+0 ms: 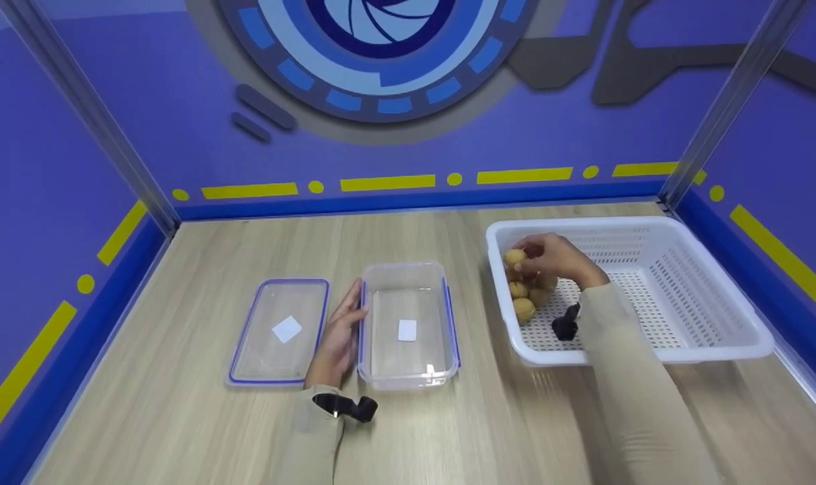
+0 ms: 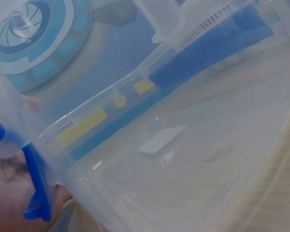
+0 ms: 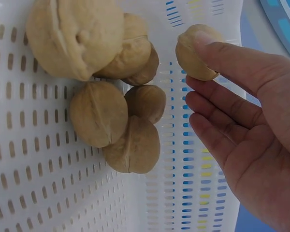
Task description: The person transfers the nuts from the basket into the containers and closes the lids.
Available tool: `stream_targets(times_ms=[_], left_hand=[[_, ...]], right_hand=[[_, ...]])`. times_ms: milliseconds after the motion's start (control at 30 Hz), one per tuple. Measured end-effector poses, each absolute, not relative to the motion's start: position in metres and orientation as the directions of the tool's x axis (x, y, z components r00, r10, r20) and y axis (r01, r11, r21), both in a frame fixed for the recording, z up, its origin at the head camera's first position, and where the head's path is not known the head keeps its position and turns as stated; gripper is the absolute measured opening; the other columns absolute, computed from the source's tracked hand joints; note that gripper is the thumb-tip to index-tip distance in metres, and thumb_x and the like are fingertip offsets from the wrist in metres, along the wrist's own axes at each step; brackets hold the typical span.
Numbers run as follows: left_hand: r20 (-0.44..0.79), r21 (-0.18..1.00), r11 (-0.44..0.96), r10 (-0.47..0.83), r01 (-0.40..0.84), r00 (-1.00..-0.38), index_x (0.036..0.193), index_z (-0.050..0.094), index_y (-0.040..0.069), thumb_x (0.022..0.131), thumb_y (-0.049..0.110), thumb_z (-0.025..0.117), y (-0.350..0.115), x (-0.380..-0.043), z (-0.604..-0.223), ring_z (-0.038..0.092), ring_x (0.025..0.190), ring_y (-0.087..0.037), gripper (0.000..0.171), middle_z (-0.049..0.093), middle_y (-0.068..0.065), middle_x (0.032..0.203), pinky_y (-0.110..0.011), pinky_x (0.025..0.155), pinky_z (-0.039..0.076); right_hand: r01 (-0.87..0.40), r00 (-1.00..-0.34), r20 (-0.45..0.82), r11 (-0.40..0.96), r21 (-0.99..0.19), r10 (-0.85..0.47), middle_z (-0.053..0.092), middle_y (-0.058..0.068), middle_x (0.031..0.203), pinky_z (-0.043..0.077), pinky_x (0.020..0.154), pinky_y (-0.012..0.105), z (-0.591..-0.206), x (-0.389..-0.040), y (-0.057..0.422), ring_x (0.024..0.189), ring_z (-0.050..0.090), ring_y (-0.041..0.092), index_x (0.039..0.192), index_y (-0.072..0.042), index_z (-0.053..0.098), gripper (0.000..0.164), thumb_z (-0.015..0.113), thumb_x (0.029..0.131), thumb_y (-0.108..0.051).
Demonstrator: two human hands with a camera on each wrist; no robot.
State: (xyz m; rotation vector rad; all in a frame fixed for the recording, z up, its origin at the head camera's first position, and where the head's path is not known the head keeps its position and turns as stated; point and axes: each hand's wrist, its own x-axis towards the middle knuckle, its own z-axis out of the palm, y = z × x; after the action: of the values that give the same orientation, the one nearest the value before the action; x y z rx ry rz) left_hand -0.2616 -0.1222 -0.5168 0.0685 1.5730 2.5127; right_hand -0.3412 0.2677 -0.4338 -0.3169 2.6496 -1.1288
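Observation:
A walnut [image 3: 195, 55] is pinched between the thumb and fingers of my right hand [image 1: 555, 258], above the left end of the white basket [image 1: 711, 353]. Several more walnuts [image 3: 99, 113] lie in the basket beside and below that hand. My left hand [image 1: 339, 335] rests along the left side of a clear plastic container [image 1: 408, 364], touching its wall with the thumb near the rim. A small white label [image 1: 406, 330] shows on the container's bottom. In the left wrist view, the container's wall and a blue clip [image 2: 37, 186] partly cover the left hand.
A clear lid [image 1: 263, 357] with a blue seal and a white label lies left of the container. Blue patterned panels [image 1: 408, 155] wall in the wooden table [image 1: 199, 431] at the back and sides. Each wrist wears a black strap mount [image 1: 354, 407].

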Motion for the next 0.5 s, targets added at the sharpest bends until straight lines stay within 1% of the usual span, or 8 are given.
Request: stream_targets(times_ms=[100,300,500], left_hand=[[-0.060,0.897,-0.423,0.172,-0.129,-0.983,0.153,0.016,0.009,0.094,-0.004,0.038,-0.1221,-0.2615,-0.5168,-0.003,0.150,-0.024,0.064,0.000,-0.006,0.163,-0.041,0.123,0.007],[-0.069,0.914,-0.385,0.160,-0.127,-0.985,0.153,0.018,0.009,0.094,-0.003,0.039,-0.1217,-0.2613,-0.5176,-0.004,0.150,-0.024,0.064,0.002,-0.005,0.163,-0.040,0.123,0.001],[-0.059,0.903,-0.412,0.167,-0.124,-0.984,0.153,0.017,0.007,0.093,-0.004,0.038,-0.1222,-0.2623,-0.5180,-0.005,0.150,-0.024,0.065,0.001,-0.006,0.163,-0.039,0.123,-0.001]], right_hand=[[-0.121,-0.947,-0.118,0.673,-0.729,-0.298,0.066,0.016,0.115,0.045,0.101,0.049,-0.4318,-0.3403,0.2686,0.102,0.061,0.028,0.121,-0.006,0.063,0.038,0.070,0.085,-0.017],[-0.144,-0.946,-0.097,0.671,-0.728,-0.308,0.065,0.017,0.117,0.046,0.100,0.049,-0.4279,-0.3378,0.2689,0.106,0.059,0.029,0.124,-0.004,0.062,0.040,0.069,0.086,-0.015],[-0.144,-0.950,-0.088,0.673,-0.726,-0.299,0.065,0.015,0.118,0.045,0.103,0.049,-0.4249,-0.3374,0.2686,0.110,0.059,0.029,0.123,-0.006,0.062,0.039,0.069,0.086,-0.016]])
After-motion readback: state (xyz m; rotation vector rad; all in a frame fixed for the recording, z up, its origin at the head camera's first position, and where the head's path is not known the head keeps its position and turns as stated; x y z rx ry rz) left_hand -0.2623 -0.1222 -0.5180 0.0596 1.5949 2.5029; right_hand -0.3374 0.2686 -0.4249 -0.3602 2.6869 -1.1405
